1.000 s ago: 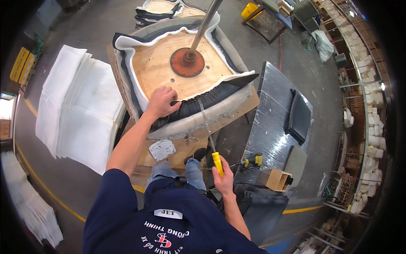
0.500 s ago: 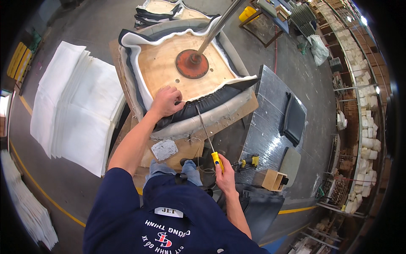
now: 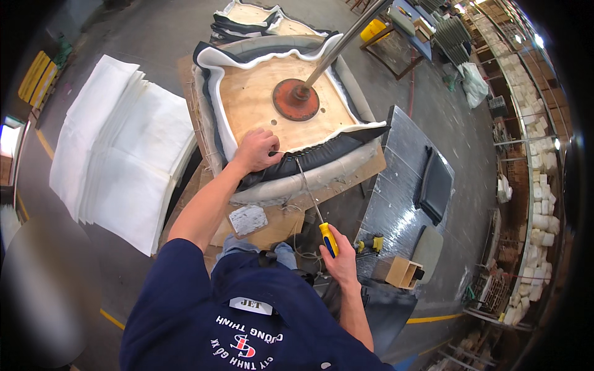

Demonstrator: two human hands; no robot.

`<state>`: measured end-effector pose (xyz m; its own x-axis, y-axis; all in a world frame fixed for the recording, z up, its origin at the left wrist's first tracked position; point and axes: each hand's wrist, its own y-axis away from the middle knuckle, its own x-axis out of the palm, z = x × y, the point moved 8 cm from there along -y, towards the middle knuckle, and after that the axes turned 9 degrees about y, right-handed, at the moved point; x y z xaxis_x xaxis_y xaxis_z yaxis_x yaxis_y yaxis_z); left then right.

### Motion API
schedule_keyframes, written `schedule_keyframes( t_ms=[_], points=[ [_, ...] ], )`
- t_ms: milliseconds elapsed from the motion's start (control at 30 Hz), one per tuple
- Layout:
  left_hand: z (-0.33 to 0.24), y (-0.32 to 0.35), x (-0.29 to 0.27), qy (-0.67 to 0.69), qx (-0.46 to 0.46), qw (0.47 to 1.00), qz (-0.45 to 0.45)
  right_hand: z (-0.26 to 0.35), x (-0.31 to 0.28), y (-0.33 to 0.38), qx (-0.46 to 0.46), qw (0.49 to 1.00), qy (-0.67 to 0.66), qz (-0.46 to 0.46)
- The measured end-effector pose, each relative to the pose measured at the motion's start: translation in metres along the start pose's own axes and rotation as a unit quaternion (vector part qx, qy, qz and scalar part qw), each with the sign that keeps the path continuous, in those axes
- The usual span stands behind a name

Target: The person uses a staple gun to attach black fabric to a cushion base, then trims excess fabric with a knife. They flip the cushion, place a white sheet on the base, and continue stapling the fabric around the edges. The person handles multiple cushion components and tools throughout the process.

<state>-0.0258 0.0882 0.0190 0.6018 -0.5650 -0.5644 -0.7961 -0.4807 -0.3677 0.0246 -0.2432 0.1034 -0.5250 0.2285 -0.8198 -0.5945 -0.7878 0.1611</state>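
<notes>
Seat upholstery point(image 3: 309, 162), a black cover with a pale foam lining, is lying turned over a round-cornered plywood seat base point(image 3: 260, 105) that is resting upside down on a wooden workbench point(image 3: 278, 222) in front of the person. The left hand point(image 3: 257, 150) is pressing down on the near edge of the cover, fingers curled and bunched on the fabric where it is folding over the board. The right hand point(image 3: 340, 258) is closing in a fist round the yellow and blue handle of a long thin tool point(image 3: 312, 201), whose metal shaft is reaching up to the cover edge just beside the left hand.

Judging by how it is lying, the cover is already wrapping the far and side edges, with white lining curling up in wavy folds round the rim, while the near edge is looking loose and unevenly tucked, so the work seems partly done. Whether any fastenings are in cannot be told.

The plywood is looking smooth and light brown, with a rust-red round metal plate point(image 3: 296, 99) at its middle and a grey steel post point(image 3: 340, 43) rising from it at a slant. Stacked white sheets point(image 3: 117, 148) are lying to the left, soft and matt. A shiny silvery table point(image 3: 396, 191) is standing to the right, carrying a black seat pad point(image 3: 436, 185).
</notes>
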Motion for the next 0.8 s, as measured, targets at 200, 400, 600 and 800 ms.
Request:
schedule_keyframes(
  t_ms=[200,400,600,800],
  points=[
    [0.001,0.002,0.000,-0.003,0.007,1.000,-0.006,0.005,-0.005,-0.002,-0.022,1.000,0.022,0.001],
    [0.006,0.002,0.005,-0.017,-0.008,1.000,0.006,0.013,-0.025,-0.009,-0.045,0.996,0.072,0.010],
    [0.002,0.002,0.003,-0.010,0.003,1.000,-0.010,0.024,-0.047,-0.017,-0.048,0.996,0.080,0.009],
    [0.005,0.002,0.002,-0.012,0.000,1.000,-0.010,0.042,-0.066,-0.036,-0.065,0.988,0.132,0.044]
  ],
)
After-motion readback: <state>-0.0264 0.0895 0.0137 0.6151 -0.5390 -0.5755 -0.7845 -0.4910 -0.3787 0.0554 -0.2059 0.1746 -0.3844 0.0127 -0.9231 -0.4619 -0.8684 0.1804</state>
